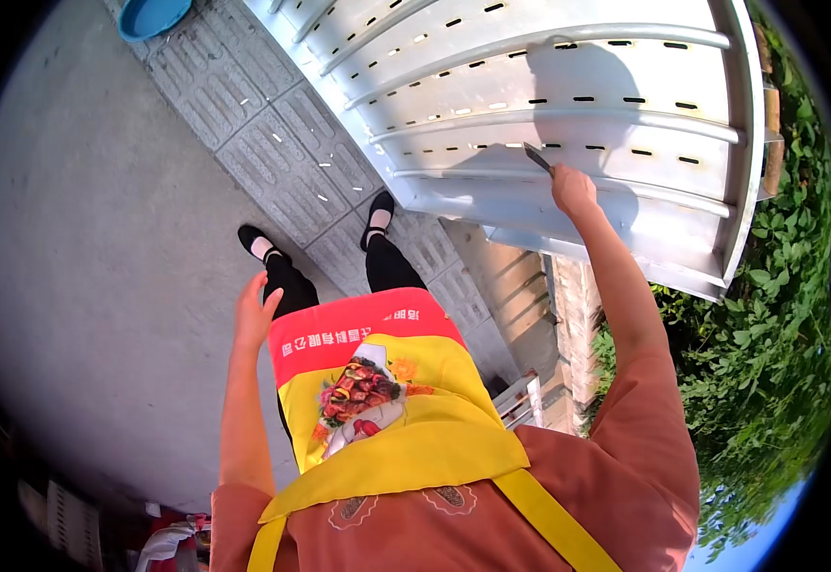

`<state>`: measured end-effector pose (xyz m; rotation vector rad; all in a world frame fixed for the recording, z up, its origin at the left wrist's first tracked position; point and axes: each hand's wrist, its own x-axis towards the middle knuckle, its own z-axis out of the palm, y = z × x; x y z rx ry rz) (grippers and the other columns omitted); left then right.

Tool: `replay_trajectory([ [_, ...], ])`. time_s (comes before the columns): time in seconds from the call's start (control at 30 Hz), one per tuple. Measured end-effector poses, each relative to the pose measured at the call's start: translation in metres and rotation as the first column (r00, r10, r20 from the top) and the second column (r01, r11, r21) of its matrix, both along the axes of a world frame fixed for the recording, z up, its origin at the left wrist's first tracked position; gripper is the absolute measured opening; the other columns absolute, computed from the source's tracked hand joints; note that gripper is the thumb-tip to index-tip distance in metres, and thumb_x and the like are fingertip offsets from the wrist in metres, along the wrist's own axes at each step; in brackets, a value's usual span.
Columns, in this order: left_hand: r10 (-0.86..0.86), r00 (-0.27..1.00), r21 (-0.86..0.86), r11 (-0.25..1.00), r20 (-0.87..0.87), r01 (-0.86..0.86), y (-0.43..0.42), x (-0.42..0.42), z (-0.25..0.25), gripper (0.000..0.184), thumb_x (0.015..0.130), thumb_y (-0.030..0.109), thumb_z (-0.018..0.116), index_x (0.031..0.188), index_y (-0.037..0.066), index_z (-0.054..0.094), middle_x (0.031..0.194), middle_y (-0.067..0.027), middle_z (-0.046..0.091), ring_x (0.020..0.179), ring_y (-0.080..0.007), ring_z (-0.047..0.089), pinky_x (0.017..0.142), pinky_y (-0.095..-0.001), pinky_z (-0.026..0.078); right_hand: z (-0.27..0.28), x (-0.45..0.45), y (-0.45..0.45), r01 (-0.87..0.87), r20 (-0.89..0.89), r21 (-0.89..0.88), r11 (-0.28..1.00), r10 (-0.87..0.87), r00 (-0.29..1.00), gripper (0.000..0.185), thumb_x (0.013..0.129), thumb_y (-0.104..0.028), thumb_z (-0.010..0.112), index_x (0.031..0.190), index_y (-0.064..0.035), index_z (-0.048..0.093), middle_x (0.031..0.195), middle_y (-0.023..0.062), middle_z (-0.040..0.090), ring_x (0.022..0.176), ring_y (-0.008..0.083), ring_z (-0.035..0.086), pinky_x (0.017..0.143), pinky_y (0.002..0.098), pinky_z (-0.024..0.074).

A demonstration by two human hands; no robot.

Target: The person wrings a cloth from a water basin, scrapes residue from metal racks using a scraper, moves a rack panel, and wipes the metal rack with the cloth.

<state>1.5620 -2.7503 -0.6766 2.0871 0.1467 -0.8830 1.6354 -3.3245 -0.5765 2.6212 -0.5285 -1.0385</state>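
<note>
My right hand is closed around a small knife with a flat grey blade; most of its handle is hidden in my fist. The blade's tip reaches over the slotted white metal panel, by a row of slots. I cannot tell whether it touches the surface. Raised ribs run along the panel between the slot rows. My left hand hangs low beside my leg, fingers apart, holding nothing. A yellow and red apron covers my front.
Patterned paving tiles with small white marks run beside grey concrete. A blue basin stands at the top left. Green leaves crowd the right side behind the panel's raised edge. Bags lie at the lower left.
</note>
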Motion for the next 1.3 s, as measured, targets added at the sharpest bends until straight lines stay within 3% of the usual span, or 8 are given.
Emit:
replay_trajectory([
  [0.17,-0.213,0.973,0.261,0.948,0.092,0.183,0.01,-0.053,-0.027,0.051,0.079,0.023,0.066,0.123,0.003,0.048,0.118,-0.0155,0.052,0.112,-0.0307,0.047,0.095,-0.0403,0.037,-0.054,-0.011,0.002,-0.063,0.026,0.002,0.998,0.063,0.998,0.021,0.091,-0.021,0.037,0.097,-0.0062,0.052,0.089,0.0199,0.062,0.082,0.0411,0.06,0.071,0.0492,0.0469],
  [0.27,-0.273,0.962,0.348,0.903,0.013,0.252,0.017,-0.084,-0.04,0.057,0.079,0.029,0.066,0.128,0.008,0.044,0.124,-0.0114,0.046,0.119,-0.0272,0.041,0.101,-0.0418,0.03,-0.009,-0.003,0.018,-0.061,0.091,0.028,0.998,0.058,0.994,0.02,0.09,-0.02,0.038,0.097,-0.0051,0.05,0.086,0.0205,0.062,0.08,0.0413,0.06,0.069,0.0488,0.0468],
  [0.4,-0.335,0.94,0.425,0.842,-0.071,0.332,0.015,-0.11,-0.06,0.058,0.081,0.036,0.061,0.13,0.011,0.042,0.13,-0.0083,0.041,0.124,-0.0246,0.036,0.105,-0.0469,0.023,0.026,0.013,0.01,-0.062,0.037,-0.038,0.997,0.064,0.997,0.025,0.091,-0.019,0.035,0.098,-0.004,0.054,0.088,0.0208,0.063,0.083,0.0391,0.061,0.074,0.047,0.0476],
  [0.53,-0.29,0.949,0.473,0.823,-0.124,0.314,0.005,-0.119,-0.064,0.057,0.083,0.042,0.056,0.131,0.013,0.042,0.133,-0.0074,0.039,0.126,-0.0235,0.034,0.106,-0.0496,0.019,-0.042,0.018,0.016,-0.066,0.035,-0.014,0.998,0.066,0.997,0.025,0.091,-0.02,0.036,0.097,-0.0048,0.055,0.085,0.0205,0.063,0.083,0.0394,0.061,0.073,0.0473,0.0475],
  [0.63,-0.305,0.939,0.504,0.793,-0.158,0.342,0.002,-0.114,-0.06,0.057,0.084,0.044,0.055,0.13,0.014,0.042,0.133,-0.0066,0.038,0.126,-0.0228,0.034,0.107,-0.0498,0.018,-0.065,0.015,0.035,-0.085,-0.007,0.007,0.996,0.085,0.996,0.025,0.091,-0.02,0.036,0.096,-0.0059,0.055,0.084,0.0201,0.063,0.082,0.0398,0.061,0.072,0.0472,0.0474],
  [0.8,-0.344,0.919,0.502,0.771,-0.19,0.392,-0.002,-0.111,-0.072,0.059,0.083,0.046,0.054,0.131,0.013,0.041,0.13,-0.0064,0.042,0.125,-0.0224,0.034,0.107,-0.0498,0.018,0.018,0.018,0.017,-0.139,-0.005,-0.047,0.989,0.138,0.99,0.023,0.092,-0.02,0.036,0.096,-0.0069,0.053,0.088,0.0196,0.063,0.081,0.0395,0.061,0.071,0.0474,0.0473],
  [1.03,-0.304,0.944,0.496,0.804,-0.131,0.328,0.004,-0.105,-0.084,0.059,0.083,0.046,0.056,0.128,0.01,0.043,0.124,-0.0081,0.047,0.121,-0.0234,0.038,0.106,-0.0468,0.022,-0.017,0.013,0.027,-0.117,-0.002,-0.108,0.987,0.117,0.993,0.019,0.093,-0.018,0.036,0.1,-0.0079,0.05,0.091,0.0195,0.062,0.085,0.0402,0.06,0.072,0.0473,0.0473],
  [1.3,-0.28,0.957,0.462,0.84,-0.08,0.285,0.018,-0.104,-0.084,0.057,0.081,0.043,0.059,0.125,0.009,0.047,0.12,-0.0099,0.05,0.116,-0.0266,0.043,0.101,-0.0414,0.029,-0.019,0.03,-0.01,-0.134,-0.092,-0.042,0.99,0.13,0.987,0.019,0.091,-0.021,0.04,0.096,-0.0104,0.054,0.092,0.0189,0.063,0.088,0.0379,0.059,0.074,0.0473,0.0453],
])
